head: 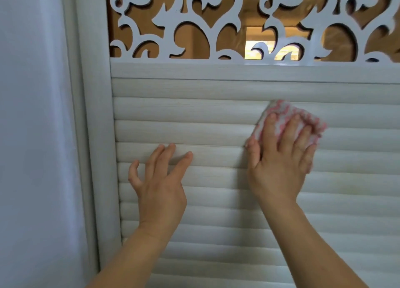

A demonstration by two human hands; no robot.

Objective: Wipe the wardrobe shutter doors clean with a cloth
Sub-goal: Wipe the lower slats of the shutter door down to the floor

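Your right hand (279, 157) lies flat with fingers straight and spread, pressing a pink-and-white cloth (292, 120) against the white shutter door (205, 114). The cloth sits at about 2 o'clock from the middle of the view, its upper edge showing past your fingertips. Your left hand (161, 183) is at 9 o'clock from the right one, well apart from the cloth, fingers wide and relaxed, holding nothing, fingertips touching a slat. At 12 o'clock, above the slats, runs a white scrollwork panel (238, 21). The door frame (95, 136) stands at 9 o'clock.
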